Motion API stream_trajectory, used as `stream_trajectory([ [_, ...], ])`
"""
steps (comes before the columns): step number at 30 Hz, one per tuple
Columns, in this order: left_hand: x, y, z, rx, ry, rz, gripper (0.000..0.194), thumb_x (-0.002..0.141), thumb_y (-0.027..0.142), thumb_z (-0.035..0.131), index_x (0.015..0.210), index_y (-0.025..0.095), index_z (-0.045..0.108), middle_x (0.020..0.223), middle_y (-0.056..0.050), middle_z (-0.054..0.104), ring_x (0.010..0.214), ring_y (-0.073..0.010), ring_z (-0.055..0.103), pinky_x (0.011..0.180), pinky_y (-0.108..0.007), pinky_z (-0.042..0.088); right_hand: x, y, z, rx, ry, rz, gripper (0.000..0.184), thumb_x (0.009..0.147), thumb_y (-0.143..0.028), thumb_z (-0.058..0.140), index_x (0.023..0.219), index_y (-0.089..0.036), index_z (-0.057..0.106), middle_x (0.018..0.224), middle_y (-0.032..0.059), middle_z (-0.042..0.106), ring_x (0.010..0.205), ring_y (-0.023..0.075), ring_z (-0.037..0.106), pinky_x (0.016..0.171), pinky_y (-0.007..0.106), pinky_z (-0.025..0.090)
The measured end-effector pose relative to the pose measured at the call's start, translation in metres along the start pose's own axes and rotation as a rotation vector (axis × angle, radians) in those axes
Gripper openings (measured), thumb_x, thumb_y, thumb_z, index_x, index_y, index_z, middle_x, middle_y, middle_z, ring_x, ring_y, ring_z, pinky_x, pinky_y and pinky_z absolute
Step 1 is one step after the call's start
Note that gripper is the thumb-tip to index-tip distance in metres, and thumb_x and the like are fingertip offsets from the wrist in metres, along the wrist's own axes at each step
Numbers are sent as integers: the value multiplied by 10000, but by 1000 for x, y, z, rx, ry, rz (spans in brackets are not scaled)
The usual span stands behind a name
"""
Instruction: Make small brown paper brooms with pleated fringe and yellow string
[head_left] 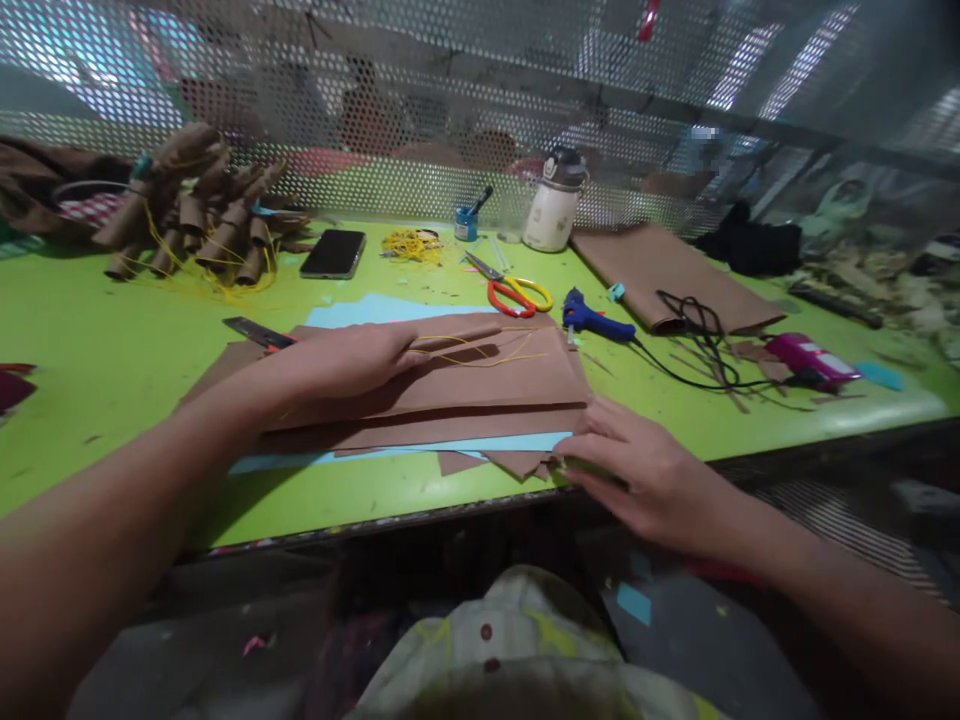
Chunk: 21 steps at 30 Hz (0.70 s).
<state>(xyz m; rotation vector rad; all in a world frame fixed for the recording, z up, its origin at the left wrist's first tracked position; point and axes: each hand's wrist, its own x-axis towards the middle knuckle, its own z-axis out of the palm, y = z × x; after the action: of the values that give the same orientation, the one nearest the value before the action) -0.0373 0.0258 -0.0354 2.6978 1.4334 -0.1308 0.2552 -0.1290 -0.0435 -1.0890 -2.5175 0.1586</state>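
My left hand (367, 358) rests over a stack of brown paper sheets (495, 385), with loops of yellow string (480, 362) coming from its thumb and fingers. A slim brown shape stretches forward from this hand; whether it is a finger or rolled paper I cannot tell. At the stack's near right corner, my right hand (630, 465) closes on the brown paper's edge, its fingertips partly hidden. Light blue paper (397, 308) sticks out behind and beneath the brown sheets. A utility knife (259, 333) lies just beyond my left wrist.
Red-and-yellow scissors (517, 293), a blue glue gun (600, 320) with a black cord, and a phone (333, 254) lie behind the stack. Brown paper rolls (217, 235) are heaped at left. A white bottle (553, 205) stands near the perforated screen. Folded brown paper (667, 270) lies right.
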Motion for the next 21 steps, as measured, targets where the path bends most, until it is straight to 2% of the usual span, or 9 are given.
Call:
stream_trajectory([
  [4, -3, 8, -7, 36, -70, -52, 650, 872, 651, 188, 1207, 221, 541, 1121, -123, 628, 905, -254, 603, 749, -330, 444, 5, -14, 15, -87, 43, -33, 210, 890, -124, 464, 1015, -148, 631, 814, 79, 513, 784, 199, 422, 683, 347, 383],
  [10, -8, 11, -9, 11, -53, -44, 651, 870, 659, 175, 1271, 258, 495, 1216, -107, 594, 991, -272, 583, 821, -366, 434, 9, -13, 28, -48, 132, -37, 230, 878, -68, 446, 942, -142, 654, 761, 65, 492, 755, 186, 418, 671, 345, 385],
  [16, -6, 5, -4, 15, -41, -6, 640, 886, 628, 175, 1230, 215, 524, 1165, -138, 613, 926, -277, 598, 761, -371, 445, 17, -6, 28, 156, 353, 34, 114, 844, -106, 557, 895, -173, 635, 764, 52, 567, 724, 165, 515, 633, 307, 436],
  [19, -6, 5, -4, 3, -40, 2, 617, 893, 615, 199, 1269, 226, 494, 1181, -126, 609, 917, -256, 596, 766, -356, 441, 21, -7, 25, 172, 392, 106, 90, 844, -119, 565, 855, -186, 624, 749, 43, 603, 696, 156, 552, 626, 293, 451],
  [21, -5, 5, -3, 7, -41, -6, 596, 900, 599, 215, 1285, 233, 484, 1180, -116, 610, 912, -240, 594, 776, -348, 436, 19, -11, 27, 124, 386, 106, 94, 848, -119, 565, 891, -185, 616, 763, 45, 630, 698, 153, 569, 634, 287, 450],
])
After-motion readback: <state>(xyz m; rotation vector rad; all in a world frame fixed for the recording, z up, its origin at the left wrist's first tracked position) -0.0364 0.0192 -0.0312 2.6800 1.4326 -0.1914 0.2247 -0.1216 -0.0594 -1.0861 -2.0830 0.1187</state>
